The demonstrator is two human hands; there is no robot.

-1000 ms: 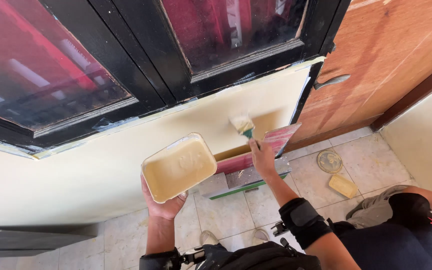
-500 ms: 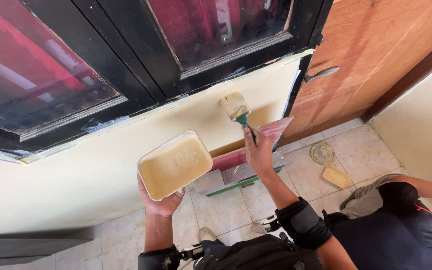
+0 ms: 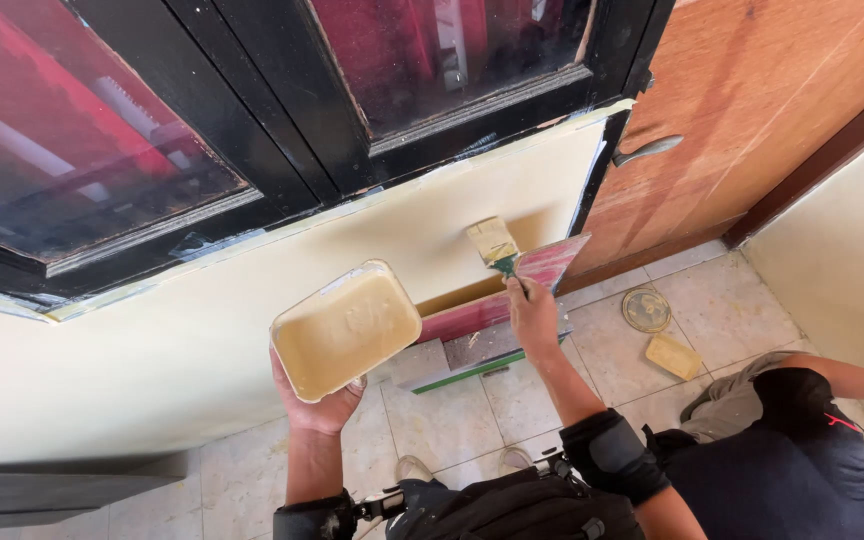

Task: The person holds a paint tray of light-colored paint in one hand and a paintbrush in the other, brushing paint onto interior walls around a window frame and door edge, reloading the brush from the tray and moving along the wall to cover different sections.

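A cream-painted wall (image 3: 202, 350) is seen running across the middle of the frame, beneath a black-framed window (image 3: 252, 120) with dark reddish glass that fills the upper left. A brown wooden door (image 3: 772, 110) with a metal handle (image 3: 647, 150) is seen at the upper right, and pale floor tiles (image 3: 452, 420) are laid across the lower centre. On the tiles at the right, a round lid (image 3: 645, 309) and a yellow sponge (image 3: 674, 356) are placed just beside each other. A red-and-green board (image 3: 497, 325) is leaned low against the wall. A shallow rectangular tray (image 3: 345, 328), coated inside with cream paint, is supported from below at frame centre by the left hand (image 3: 317, 400), whose grip is closed around its lower edge. A flat paintbrush (image 3: 495, 246) with a green ferrule and cream-loaded bristles is held up against the wall at centre right by the right hand (image 3: 534, 318), its grip closed on the handle. Another person's crouched legs (image 3: 782, 420) are seen at the lower right.
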